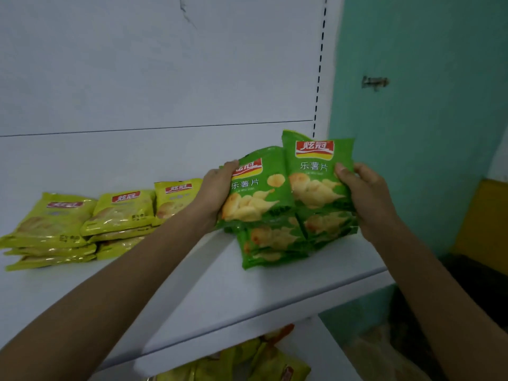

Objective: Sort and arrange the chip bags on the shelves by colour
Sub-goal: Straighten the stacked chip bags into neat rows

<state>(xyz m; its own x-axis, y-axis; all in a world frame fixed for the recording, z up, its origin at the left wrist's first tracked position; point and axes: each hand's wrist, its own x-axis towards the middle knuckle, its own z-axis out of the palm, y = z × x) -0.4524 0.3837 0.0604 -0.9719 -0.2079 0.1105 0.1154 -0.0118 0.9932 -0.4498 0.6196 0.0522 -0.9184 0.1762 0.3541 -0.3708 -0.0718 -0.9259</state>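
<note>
On-shelf, 3 o'clock of centre: green chip bags point(275, 243) piled on the white shelf point(247, 292), close to its right end. The lower bags lie flat, with potato-chip print and red logos facing up.
Top pair: left green bag point(255, 193) and right green bag point(319, 174) sit on the pile side by side, edges touching. Both are tilted up toward the camera, and the right one stands higher.
Left hand point(217, 191): grips the 9 o'clock edge of the left green bag, fingers curled over its upper corner and partly covering the logo. The forearm runs in from 7 o'clock.
Right hand point(365, 193): grips the 3 o'clock edge of the right green bag, thumb pressed on the front face and fingers wrapped behind. The forearm runs in from 5 o'clock.
Yellow chip bags point(82, 224): on the same shelf at 9 o'clock, well apart from the green pile. They lie flat in three neighbouring stacks; the rightmost stack is partly hidden behind the left wrist.
Lower shelf, 6 o'clock: more yellow bags point(275, 364) in a loose heap with one orange edge showing, the rest cut off by the shelf above.
Back panel point(137, 64): white, with a horizontal seam. A slotted upright point(320, 64) stands at 1 o'clock.
Wall point(412, 133): teal, at 3 o'clock of the unit, with a small metal latch point(375, 82) at 2 o'clock.
Far right edge: a yellow object point(486, 215); I cannot tell what it is.
</note>
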